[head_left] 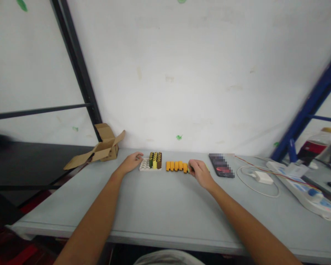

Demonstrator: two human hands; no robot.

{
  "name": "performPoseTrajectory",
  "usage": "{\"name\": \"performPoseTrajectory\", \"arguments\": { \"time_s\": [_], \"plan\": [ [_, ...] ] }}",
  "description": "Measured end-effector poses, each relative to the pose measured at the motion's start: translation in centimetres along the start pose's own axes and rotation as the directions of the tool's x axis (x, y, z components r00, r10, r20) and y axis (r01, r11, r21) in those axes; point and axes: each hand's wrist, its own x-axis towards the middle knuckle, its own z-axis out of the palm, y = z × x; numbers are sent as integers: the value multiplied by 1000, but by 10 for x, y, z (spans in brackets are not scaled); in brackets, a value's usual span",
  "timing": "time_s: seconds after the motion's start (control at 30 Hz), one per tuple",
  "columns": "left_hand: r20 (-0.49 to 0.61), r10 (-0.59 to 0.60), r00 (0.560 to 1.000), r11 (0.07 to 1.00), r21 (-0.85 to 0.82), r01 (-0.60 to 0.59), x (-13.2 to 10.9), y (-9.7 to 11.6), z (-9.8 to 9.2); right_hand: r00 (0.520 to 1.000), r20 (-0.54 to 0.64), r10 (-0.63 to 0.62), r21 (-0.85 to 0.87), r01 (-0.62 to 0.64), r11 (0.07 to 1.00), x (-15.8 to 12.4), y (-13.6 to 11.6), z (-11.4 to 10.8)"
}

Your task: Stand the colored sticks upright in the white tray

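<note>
A white tray with round holes (144,165) lies near the wall. Its right part holds upright small cylinders in dark green, pale yellow (155,163) and brown (159,162), with yellow and black tops; empty holes show on the left. My left hand (132,162) rests at the tray's left edge, fingers apart and holding nothing. Right of the tray stands a row of several orange pieces (176,166). At that row's right end, my right hand (200,172) is closed in a pinch. Something dark and greenish shows at its fingertips, too small to name. Yellow-green bits peek out behind the hand.
An opened cardboard box (107,145) sits at the back left. To the right lie a dark phone (222,167), a white charger (263,177) with its cable, and a white power strip (303,193). A bottle (316,145) stands at far right, behind a blue post (311,95).
</note>
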Motion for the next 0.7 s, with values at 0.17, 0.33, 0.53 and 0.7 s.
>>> {"name": "performPoseTrajectory", "arguments": {
  "time_s": [0.17, 0.33, 0.53, 0.7],
  "plan": [
    [5, 11, 1000, 1000, 11, -11, 1, -1, 0, 998, 39, 44, 28, -45, 999, -2, 2, -3],
    [22, 3, 1000, 1000, 1, -3, 2, -2, -1, 994, 57, 89, 98, -94, 991, -3, 0, -6],
    [11, 5, 1000, 1000, -8, -5, 3, -4, 0, 969, 186, 161, 164, -193, 967, -2, -4, -6],
    [25, 21, 999, 1000, 8, -21, 4, -5, 1, 998, 42, 56, -71, -53, 996, -8, -7, 0]
  ]
}}
